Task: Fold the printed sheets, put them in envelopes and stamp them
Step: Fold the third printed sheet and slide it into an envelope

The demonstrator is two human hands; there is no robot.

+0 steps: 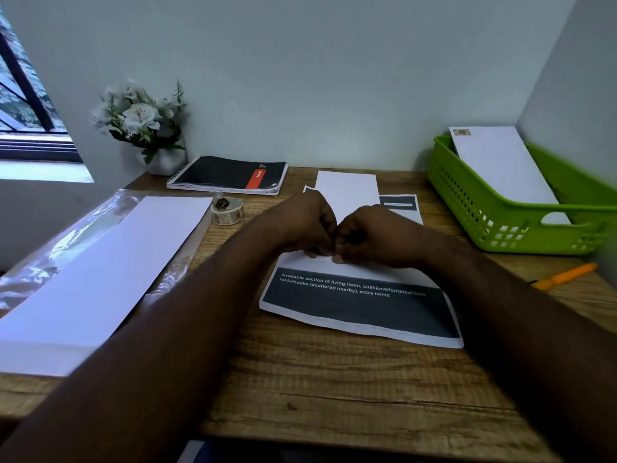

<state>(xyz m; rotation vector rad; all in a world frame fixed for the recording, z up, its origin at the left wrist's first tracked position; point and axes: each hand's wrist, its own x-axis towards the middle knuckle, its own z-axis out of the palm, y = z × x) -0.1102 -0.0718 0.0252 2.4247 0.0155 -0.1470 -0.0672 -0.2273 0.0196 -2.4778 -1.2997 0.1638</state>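
Note:
A printed sheet (360, 305) with a dark text block lies in the middle of the wooden desk, its far part folded over so the white back shows. My left hand (300, 225) and my right hand (374, 235) meet knuckle to knuckle over it. Their curled fingers and thumbs pinch the near edge of the folded white flap. Just behind the hands lie a white envelope (347, 192) and another printed sheet (402, 207). A stack of white envelopes (100, 262) in clear wrap sits at the left. A roll of stamps (228, 212) stands beside it.
A green plastic basket (500, 222) at the right holds a stamped envelope (500, 162). An orange pen (564, 277) lies near the right edge. A black spiral notebook (230, 175) and a white flower pot (167, 160) stand against the back wall.

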